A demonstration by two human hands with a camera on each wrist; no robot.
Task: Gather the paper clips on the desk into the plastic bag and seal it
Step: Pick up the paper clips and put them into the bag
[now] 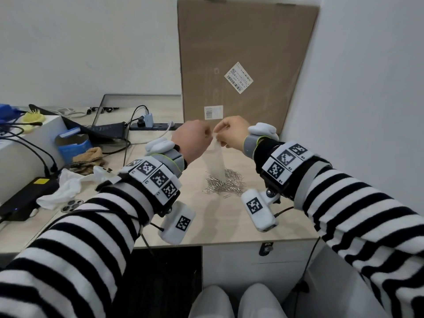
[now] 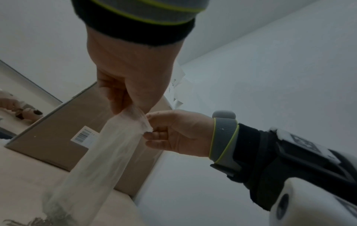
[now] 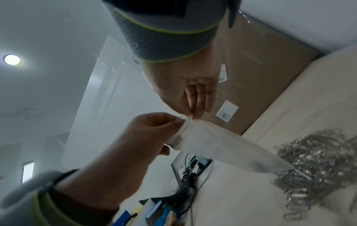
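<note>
The plastic bag [image 1: 216,160] hangs in the air above the desk [image 1: 229,221], its lower end just over the heap of paper clips [image 1: 226,184]. Both hands grip its top edge: the left hand [image 1: 192,140] pinches one side of the mouth between thumb and fingers, and the right hand [image 1: 231,134] pinches the other side.

The task looks to be at its start. The clips lie in one loose pile on the desk, with a few strays at the near edge, and the bag looks empty and flat. The hands appear to be working the mouth apart, so opening, filling and sealing are all left to do.

Whether the mouth is already parted is hard to tell, since fingers cover it. The bag's seal strip cannot be made out either. Behind stands a cardboard box [image 1: 245,60].
</note>
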